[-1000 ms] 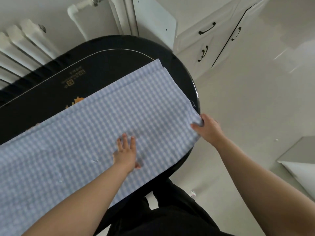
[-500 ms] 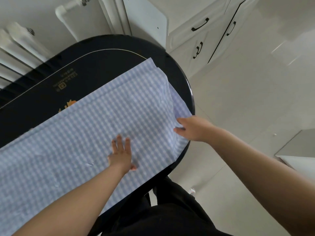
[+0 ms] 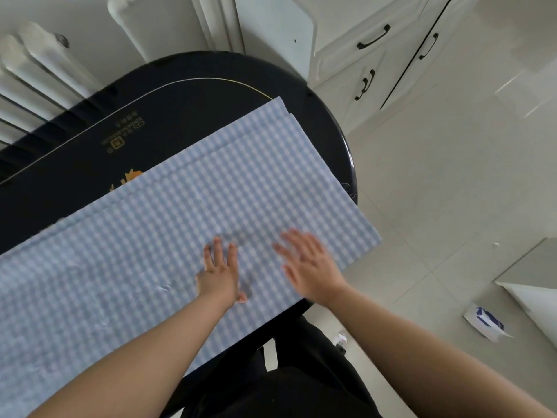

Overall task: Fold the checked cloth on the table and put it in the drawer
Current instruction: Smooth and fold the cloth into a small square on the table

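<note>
The checked cloth (image 3: pixel 187 224) lies in a long folded band across the black counter (image 3: pixel 187 110), its right end overhanging the rim toward 3 o'clock. The left hand (image 3: pixel 220 274) presses flat on it, fingers spread and grasping nothing; the right hand (image 3: pixel 312 262), blurred, is just beside it, fingers released. The step looks like smoothing between folds. Next, the overhanging end needs pinching and carrying across toward 9 o'clock. The white drawers (image 3: pixel 369 63) wait at 1 o'clock.
</note>
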### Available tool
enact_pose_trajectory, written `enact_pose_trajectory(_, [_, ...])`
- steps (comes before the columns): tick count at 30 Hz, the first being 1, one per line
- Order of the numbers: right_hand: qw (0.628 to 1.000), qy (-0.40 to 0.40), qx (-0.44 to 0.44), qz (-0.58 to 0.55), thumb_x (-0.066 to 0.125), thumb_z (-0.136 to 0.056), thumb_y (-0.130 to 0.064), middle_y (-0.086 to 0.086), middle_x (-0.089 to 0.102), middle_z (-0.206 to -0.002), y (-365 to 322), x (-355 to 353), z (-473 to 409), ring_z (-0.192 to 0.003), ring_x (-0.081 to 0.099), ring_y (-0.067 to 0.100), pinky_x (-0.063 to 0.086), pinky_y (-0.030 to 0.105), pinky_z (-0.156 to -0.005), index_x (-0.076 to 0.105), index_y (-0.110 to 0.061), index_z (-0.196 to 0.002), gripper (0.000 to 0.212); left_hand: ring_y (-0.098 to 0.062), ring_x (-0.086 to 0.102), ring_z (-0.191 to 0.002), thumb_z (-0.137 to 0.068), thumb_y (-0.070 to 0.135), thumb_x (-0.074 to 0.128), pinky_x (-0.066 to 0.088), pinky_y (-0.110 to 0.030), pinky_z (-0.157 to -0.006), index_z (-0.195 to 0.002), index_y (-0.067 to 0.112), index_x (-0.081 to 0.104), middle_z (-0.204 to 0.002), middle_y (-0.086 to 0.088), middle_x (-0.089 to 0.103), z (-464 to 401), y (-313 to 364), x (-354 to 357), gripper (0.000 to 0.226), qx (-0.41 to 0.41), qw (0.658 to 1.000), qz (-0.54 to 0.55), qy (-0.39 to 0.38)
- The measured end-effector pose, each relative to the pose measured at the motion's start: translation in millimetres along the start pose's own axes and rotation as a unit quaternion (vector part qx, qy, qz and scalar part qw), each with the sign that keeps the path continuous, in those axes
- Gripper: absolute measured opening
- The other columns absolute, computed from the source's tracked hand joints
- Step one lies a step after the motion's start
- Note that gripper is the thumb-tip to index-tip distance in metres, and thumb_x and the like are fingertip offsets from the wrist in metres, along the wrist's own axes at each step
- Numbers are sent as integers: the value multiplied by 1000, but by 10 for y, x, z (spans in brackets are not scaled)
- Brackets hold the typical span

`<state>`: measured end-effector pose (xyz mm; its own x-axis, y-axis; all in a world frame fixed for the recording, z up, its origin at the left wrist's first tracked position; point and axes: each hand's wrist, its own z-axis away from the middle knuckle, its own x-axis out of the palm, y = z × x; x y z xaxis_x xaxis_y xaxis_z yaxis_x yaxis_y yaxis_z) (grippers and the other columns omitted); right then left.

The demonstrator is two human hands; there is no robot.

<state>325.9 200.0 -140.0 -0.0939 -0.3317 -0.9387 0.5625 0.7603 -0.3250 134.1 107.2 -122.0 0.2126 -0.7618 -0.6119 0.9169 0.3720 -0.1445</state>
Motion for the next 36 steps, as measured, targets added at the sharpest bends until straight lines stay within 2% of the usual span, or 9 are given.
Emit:
enact_pose_trajectory(2, [994,-91,-38,36,31,-96,-41,4,27,-156,82,194,44,-146,12,25,9,44,-117,26,-26,-146,53,-42,-23,-142,-79,52,68,42,-39,-104,-148,13,-24,-147,-21,-40,8,-12,4,122,8,1000,7,5])
enact_pose_trajectory(4, [993,-93,69,29,21,-98,-44,1,10,-160,386,207,22,-147,-6,20,-7,41,-116,12,-28,-150,55,-42,-23,-142,-79,54,67,42,-39,-105,-147,13,-25,-146,-21,-42,6,-21,25,122,11,1000,2,14])
enact_pose_trajectory(9, [937,-31,348,10,15,-100,-42,5,-9,-160,618,-12,-362,-146,-14,21,-5,43,-120,-1,-22,-152,58,-43,-23,-142,-79,56,66,42,-41,-105,-146,12,-27,-132,-20,-48,-20,-24,29,123,11,1000,-10,13])
enact_pose_trajectory(14, [988,-48,145,-1,15,-100,-45,0,-18,-157,28,-70,-1139,-143,-22,17,-12,41,-118,-9,-20,-150,60,-41,-21,-143,-77,56,68,40,-46,-105,-150,14,-19,-151,-20,-35,9,-68,8,121,18,1000,14,11])
enact_pose_trajectory(19, [977,-96,192,5,3,-95,-55,0,-21,-158,101,114,-1378,-142,-25,17,-15,38,-117,-19,-21,-146,65,-40,1,-146,-73,61,68,38,-45,-102,-152,13,0,-158,-19,-12,-53,-135,-133,115,24,1000,14,4])
enact_pose_trajectory(23, [978,-84,188,21,5,-96,-54,-2,-28,-153,103,161,-1386,-143,-24,16,-14,38,-118,-20,-22,-145,64,-33,48,-126,-47,57,87,46,-47,-94,-131,14,53,-141,-12,46,-450,-300,-493,100,40,952,94,289])
enact_pose_trajectory(27, [979,-70,192,27,9,-97,-54,-2,-25,-152,121,189,-1415,-144,-21,15,-14,36,-117,-14,-17,-148,67,-28,10,-146,-82,55,63,14,-47,-118,-152,17,8,-159,-9,10,-1128,-493,-1200,96,-10,954,186,235])
enact_pose_trajectory(32, [983,-21,182,17,20,-98,-46,6,5,-160,139,213,-1406,-147,-2,17,-7,34,-119,9,-11,-151,64,-29,40,-127,-76,61,65,35,-44,-97,-133,19,42,-136,-7,45,-1622,-622,-1723,74,-13,973,160,166])
enact_pose_trajectory(36, [979,32,202,-6,28,-96,-38,14,28,-154,140,231,-1402,-144,21,23,3,35,-118,28,-1,-145,61,-29,53,-111,-89,27,56,43,-37,-77,-112,15,53,-126,-5,46,-1564,-537,-1880,27,172,965,71,183])
